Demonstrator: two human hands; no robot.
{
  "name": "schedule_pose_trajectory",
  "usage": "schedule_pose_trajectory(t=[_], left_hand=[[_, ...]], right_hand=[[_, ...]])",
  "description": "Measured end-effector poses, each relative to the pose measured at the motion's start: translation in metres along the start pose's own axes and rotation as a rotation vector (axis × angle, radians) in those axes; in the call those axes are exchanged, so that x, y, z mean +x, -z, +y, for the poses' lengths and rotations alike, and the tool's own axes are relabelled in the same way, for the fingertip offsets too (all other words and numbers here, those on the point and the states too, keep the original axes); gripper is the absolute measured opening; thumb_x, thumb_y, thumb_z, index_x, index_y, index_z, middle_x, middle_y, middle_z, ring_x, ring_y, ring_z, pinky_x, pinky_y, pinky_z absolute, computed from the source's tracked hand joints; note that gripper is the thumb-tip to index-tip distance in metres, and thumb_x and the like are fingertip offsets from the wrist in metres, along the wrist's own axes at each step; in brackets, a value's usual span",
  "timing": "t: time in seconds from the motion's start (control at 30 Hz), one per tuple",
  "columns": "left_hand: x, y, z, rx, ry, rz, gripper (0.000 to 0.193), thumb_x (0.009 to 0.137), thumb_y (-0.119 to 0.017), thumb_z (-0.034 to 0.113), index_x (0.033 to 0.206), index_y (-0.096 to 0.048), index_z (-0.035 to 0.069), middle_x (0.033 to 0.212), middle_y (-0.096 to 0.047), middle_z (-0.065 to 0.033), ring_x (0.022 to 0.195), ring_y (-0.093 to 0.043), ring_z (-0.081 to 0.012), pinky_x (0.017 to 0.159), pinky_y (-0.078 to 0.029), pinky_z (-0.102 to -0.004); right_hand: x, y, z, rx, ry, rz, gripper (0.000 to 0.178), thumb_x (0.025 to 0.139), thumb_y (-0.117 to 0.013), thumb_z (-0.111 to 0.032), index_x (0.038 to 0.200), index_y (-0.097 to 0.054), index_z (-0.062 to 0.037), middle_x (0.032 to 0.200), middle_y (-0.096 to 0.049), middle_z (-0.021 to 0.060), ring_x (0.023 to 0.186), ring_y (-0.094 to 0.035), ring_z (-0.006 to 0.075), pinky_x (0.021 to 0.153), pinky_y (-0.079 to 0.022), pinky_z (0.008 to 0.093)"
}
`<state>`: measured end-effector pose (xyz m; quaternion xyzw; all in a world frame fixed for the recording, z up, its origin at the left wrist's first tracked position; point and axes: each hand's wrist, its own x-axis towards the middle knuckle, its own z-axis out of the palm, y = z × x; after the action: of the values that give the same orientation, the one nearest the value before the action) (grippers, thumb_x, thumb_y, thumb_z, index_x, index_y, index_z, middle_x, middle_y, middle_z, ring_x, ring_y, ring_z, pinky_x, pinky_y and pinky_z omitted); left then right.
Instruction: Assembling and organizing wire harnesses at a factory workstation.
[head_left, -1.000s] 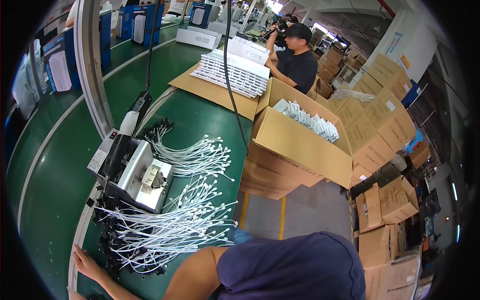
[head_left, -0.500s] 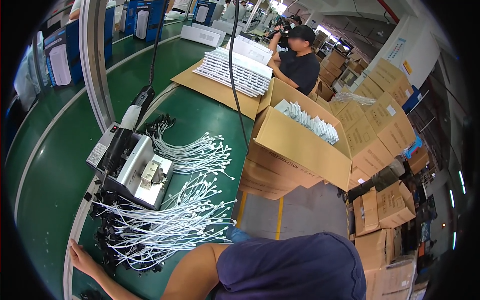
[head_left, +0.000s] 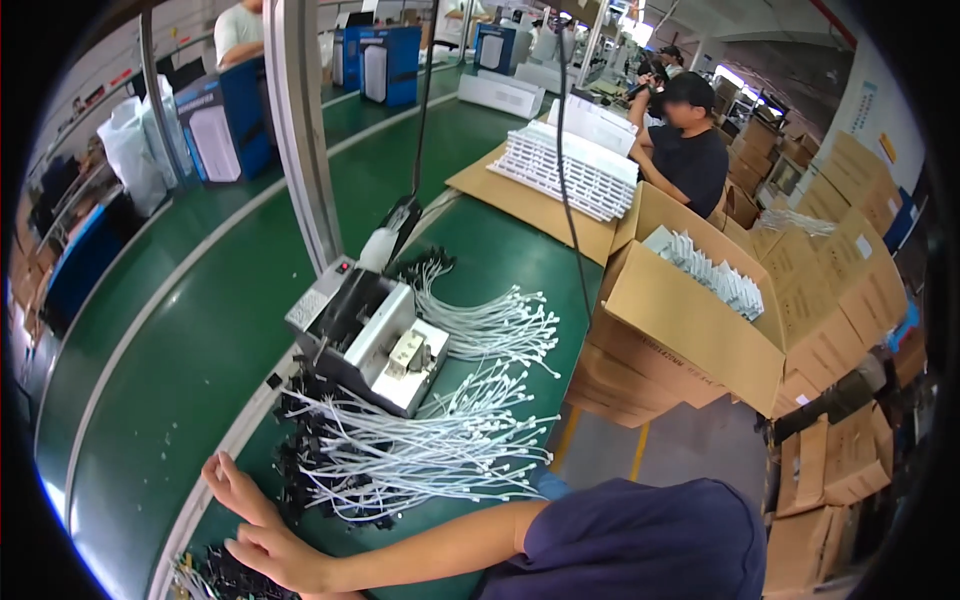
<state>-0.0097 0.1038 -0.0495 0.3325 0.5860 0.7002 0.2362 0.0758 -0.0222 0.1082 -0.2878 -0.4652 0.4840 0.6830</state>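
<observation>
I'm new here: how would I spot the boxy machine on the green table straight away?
Start at the tall silver post beside the green table. Near its foot sits the boxy machine, between two spreads of white cables. Unlike those thin, loose strands, it is one solid black-and-silver block with a small red spot on top.

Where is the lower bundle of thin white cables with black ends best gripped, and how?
Probably the middle of the cable bundle, from above, near side: strands run roughly side by side there; white tips fan out, and the silver-and-black machine stands beyond.
</observation>
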Motion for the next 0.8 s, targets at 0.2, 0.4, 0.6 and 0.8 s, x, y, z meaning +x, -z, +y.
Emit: schedule_pose_trajectory(t=[0.2, 0.4, 0.6, 0.8], left_hand=[[-0.004, 0.01, 0.061, 0.135, -0.081, -0.178, 0.013, 0.084, -0.052, 0.014, 0.078, -0.049, 0.003, 0.065, -0.043, 0.0005, 0.057, -0.037, -0.0077, 0.05, -0.03, -0.0224], [-0.011, 0.002, 0.063, 0.262, -0.208, -0.159, 0.029, 0.086, -0.052, 0.019, 0.064, -0.05, 0.0, 0.058, -0.043, -0.0008, 0.058, -0.035, -0.0094, 0.053, -0.031, -0.0248], [-0.008, -0.006, 0.056, 0.211, -0.066, -0.178, 0.03, 0.085, -0.054, 0.022, 0.064, -0.052, 0.001, 0.048, -0.039, 0.0014, 0.045, -0.031, -0.0062, 0.041, -0.025, -0.0236], [-0.013, 0.004, 0.075, 0.013, 0.062, -0.163, 0.03, 0.086, -0.055, 0.022, 0.062, -0.05, 0.005, 0.045, -0.036, 0.0039, 0.037, -0.027, -0.0024, 0.035, -0.017, -0.0195]], right_hand=[[-0.044, 0.002, 0.043, -0.132, 0.061, -0.135, 0.032, 0.086, -0.05, -0.021, 0.062, -0.041, -0.0016, 0.053, -0.041, 0.0125, 0.048, -0.045, 0.0267, 0.047, -0.032, 0.0343], [-0.032, 0.025, 0.074, -0.281, 0.055, -0.038, 0.021, 0.083, -0.049, -0.013, 0.067, -0.044, -0.0001, 0.058, -0.046, 0.0202, 0.055, -0.05, 0.038, 0.048, -0.037, 0.0399], [-0.015, 0.033, 0.073, -0.312, -0.002, -0.03, 0.025, 0.083, -0.051, -0.015, 0.063, -0.045, -0.0005, 0.053, -0.047, 0.0183, 0.047, -0.052, 0.0326, 0.043, -0.037, 0.0374], [-0.015, 0.023, 0.069, -0.212, -0.037, -0.072, 0.025, 0.084, -0.052, -0.012, 0.063, -0.045, -0.0004, 0.051, -0.045, 0.0153, 0.044, -0.05, 0.0298, 0.041, -0.036, 0.0352]])
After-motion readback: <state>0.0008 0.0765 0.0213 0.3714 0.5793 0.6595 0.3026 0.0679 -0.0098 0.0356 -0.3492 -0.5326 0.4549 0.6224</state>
